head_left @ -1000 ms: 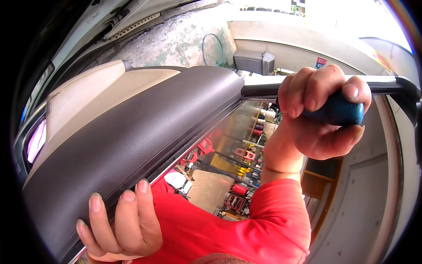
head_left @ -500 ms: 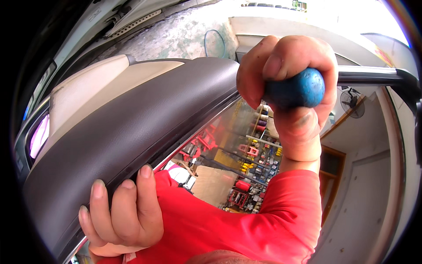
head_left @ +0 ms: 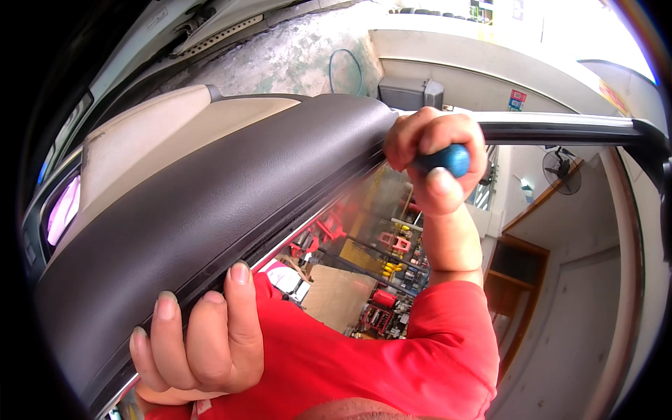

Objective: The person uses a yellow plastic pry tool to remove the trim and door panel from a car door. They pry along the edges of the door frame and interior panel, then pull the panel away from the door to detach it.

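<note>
A car door's dark grey inner trim panel runs diagonally from lower left up to the middle. My left hand has its fingers bent over the black seal strip along that panel's window edge, gripping it. My right hand wraps round a handle with a rounded blue end, close to the panel's far corner by the window frame. Whatever extends beyond the handle is hidden by the fingers. The window glass lies beneath my right forearm.
The door's upper frame reaches right from my right hand. A beige part of the panel lies on the far side. Beyond are a grey box and a thin hose loop. Shelves, tools and a fan show through or beside the window.
My right hand, with the blue-ended handle, has moved farther from the camera, down toward the door's corner. My left hand keeps its place on the panel edge.
</note>
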`<state>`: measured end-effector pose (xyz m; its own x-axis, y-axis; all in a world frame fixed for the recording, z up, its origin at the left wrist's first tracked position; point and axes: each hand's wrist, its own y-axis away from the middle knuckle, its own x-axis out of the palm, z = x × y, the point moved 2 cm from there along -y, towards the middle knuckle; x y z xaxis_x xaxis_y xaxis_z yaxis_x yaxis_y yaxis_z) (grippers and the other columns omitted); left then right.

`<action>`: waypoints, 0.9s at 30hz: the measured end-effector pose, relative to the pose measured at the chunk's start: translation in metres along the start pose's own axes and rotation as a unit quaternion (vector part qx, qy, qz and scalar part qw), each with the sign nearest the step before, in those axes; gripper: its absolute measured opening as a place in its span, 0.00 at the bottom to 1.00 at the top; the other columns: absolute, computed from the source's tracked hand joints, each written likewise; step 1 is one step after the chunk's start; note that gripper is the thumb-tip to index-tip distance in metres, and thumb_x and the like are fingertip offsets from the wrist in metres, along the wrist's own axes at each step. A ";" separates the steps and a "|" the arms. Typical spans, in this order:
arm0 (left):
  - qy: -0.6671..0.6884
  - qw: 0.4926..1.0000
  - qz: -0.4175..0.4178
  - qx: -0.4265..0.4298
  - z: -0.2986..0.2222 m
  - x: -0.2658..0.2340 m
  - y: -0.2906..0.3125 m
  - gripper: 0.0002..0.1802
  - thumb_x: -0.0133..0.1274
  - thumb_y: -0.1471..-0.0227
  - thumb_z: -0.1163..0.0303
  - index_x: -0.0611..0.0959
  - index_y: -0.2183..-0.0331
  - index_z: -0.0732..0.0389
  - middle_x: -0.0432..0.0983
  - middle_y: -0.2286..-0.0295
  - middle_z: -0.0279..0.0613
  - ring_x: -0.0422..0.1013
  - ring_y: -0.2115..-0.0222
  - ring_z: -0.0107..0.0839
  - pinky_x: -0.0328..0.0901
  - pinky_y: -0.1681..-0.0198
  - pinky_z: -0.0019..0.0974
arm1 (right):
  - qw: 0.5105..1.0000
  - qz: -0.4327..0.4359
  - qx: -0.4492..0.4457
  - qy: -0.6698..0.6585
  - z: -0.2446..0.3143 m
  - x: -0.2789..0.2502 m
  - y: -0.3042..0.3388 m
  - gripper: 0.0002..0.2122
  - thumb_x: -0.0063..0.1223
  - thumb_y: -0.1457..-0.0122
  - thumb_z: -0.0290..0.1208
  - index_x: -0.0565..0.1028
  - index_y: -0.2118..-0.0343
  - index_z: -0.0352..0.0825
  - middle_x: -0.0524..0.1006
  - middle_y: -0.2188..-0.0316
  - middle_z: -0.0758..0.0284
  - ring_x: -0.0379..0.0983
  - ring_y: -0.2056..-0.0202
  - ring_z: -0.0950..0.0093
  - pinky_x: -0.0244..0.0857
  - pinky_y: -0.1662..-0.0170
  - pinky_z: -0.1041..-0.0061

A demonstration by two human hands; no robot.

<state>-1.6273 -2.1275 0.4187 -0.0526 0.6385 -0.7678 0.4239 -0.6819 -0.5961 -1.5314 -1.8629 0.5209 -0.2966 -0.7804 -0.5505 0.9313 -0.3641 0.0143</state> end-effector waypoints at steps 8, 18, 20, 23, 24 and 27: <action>0.004 1.000 0.009 0.002 -0.001 -0.001 0.000 0.09 0.58 0.39 0.59 0.87 0.59 0.46 0.72 0.64 0.28 0.71 0.53 0.36 0.61 0.42 0.45 | 0.995 -0.004 -0.029 -0.094 0.035 -0.002 -0.023 0.22 0.65 0.44 0.49 0.70 0.64 0.33 0.69 0.78 0.64 0.67 0.80 0.72 0.63 0.77 0.75; -0.012 1.000 0.028 -0.003 0.001 -0.003 -0.002 0.10 0.60 0.40 0.58 0.86 0.57 0.46 0.72 0.63 0.26 0.72 0.52 0.35 0.61 0.42 0.43 | 0.945 0.164 -0.059 0.275 0.035 0.072 -0.016 0.19 0.68 0.54 0.45 0.74 0.70 0.35 0.71 0.74 0.65 0.71 0.76 0.62 0.65 0.75 0.65; -0.009 0.999 0.024 -0.019 -0.001 -0.003 -0.002 0.10 0.60 0.40 0.58 0.86 0.57 0.46 0.72 0.63 0.26 0.72 0.52 0.35 0.61 0.42 0.43 | 0.952 0.062 -0.084 0.286 0.033 0.086 -0.009 0.17 0.67 0.56 0.43 0.74 0.72 0.36 0.70 0.75 0.65 0.69 0.78 0.64 0.63 0.77 0.68; -0.004 1.000 0.023 -0.017 -0.002 -0.003 -0.003 0.10 0.61 0.41 0.61 0.85 0.57 0.47 0.73 0.61 0.27 0.72 0.50 0.37 0.60 0.42 0.44 | 0.953 -0.028 -0.108 0.281 0.028 0.093 -0.004 0.17 0.67 0.57 0.43 0.73 0.76 0.36 0.68 0.77 0.66 0.67 0.80 0.66 0.60 0.79 0.68; -0.006 0.999 0.032 -0.012 -0.002 -0.003 -0.003 0.10 0.62 0.42 0.62 0.85 0.57 0.48 0.74 0.60 0.28 0.72 0.50 0.38 0.60 0.42 0.45 | 0.952 -0.051 -0.116 0.279 0.028 0.092 -0.003 0.17 0.66 0.58 0.43 0.72 0.77 0.37 0.67 0.78 0.67 0.66 0.80 0.67 0.60 0.79 0.68; 0.003 1.000 0.030 -0.006 -0.001 -0.003 -0.002 0.10 0.62 0.42 0.64 0.84 0.58 0.51 0.75 0.60 0.30 0.73 0.51 0.40 0.60 0.42 0.46 | 0.948 -0.019 -0.098 0.303 0.029 0.091 -0.003 0.17 0.66 0.58 0.43 0.69 0.79 0.38 0.63 0.80 0.68 0.63 0.82 0.68 0.57 0.80 0.68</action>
<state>-1.6267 -2.1275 0.4228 -0.0215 0.5985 -0.8009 0.4363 -0.7151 -0.5461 -1.5674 -1.9468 0.4948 -0.2101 -0.3117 -0.9266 0.9615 -0.2377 -0.1381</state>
